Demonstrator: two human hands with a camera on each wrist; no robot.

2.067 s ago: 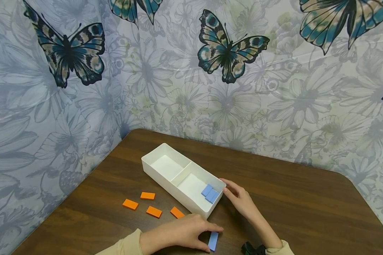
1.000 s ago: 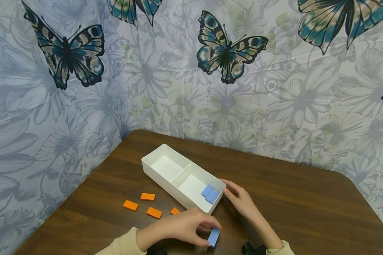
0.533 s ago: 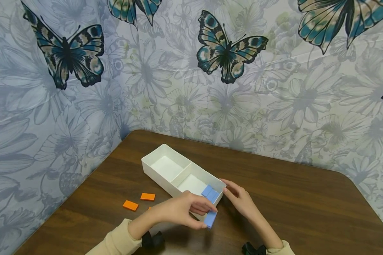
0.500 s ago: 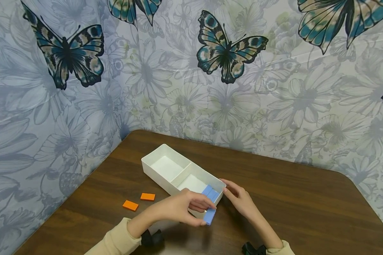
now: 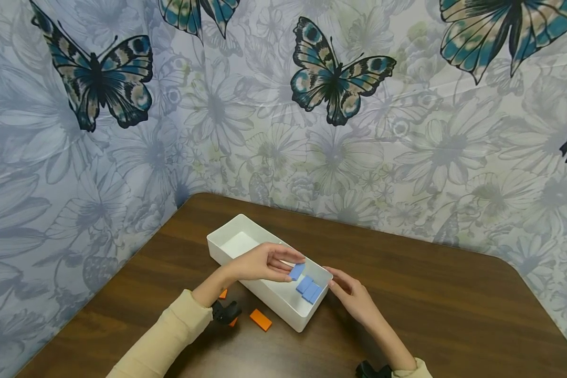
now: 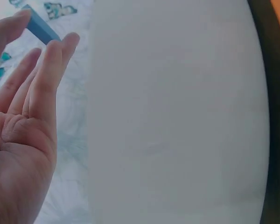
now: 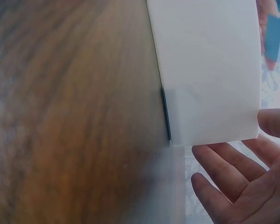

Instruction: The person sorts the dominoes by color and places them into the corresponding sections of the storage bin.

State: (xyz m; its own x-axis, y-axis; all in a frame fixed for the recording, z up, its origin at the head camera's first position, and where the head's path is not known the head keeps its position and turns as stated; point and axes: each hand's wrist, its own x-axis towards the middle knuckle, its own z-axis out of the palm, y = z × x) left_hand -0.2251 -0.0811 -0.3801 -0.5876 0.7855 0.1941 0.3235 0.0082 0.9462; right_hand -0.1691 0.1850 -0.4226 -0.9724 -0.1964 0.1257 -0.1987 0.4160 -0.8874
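My left hand point(image 5: 262, 262) pinches a small blue rectangular tile point(image 5: 297, 271) between thumb and fingertips, over the nearer right compartment of a white two-part box point(image 5: 271, 302). The left wrist view shows the same tile point(image 6: 41, 26) edge-on at the tips of the fingers. Two more blue tiles point(image 5: 309, 289) lie side by side on that compartment's floor, close to its end wall. At the box's right corner my right hand point(image 5: 354, 299) holds on, thumb on one side and fingers around the other. My left hand and wrist cover the divider and part of the other compartment.
An orange tile point(image 5: 261, 319) lies on the brown wooden table point(image 5: 406, 283) in front of the box. Other orange tiles point(image 5: 223, 294) are partly hidden under the left wrist and its black strap device point(image 5: 226, 312). A butterfly-patterned cloth point(image 5: 340, 157) hangs behind the table.
My left hand has picked the blue tile up from the table and carried it up and leftward, over the box's front wall. The right hand has stayed at the corner.
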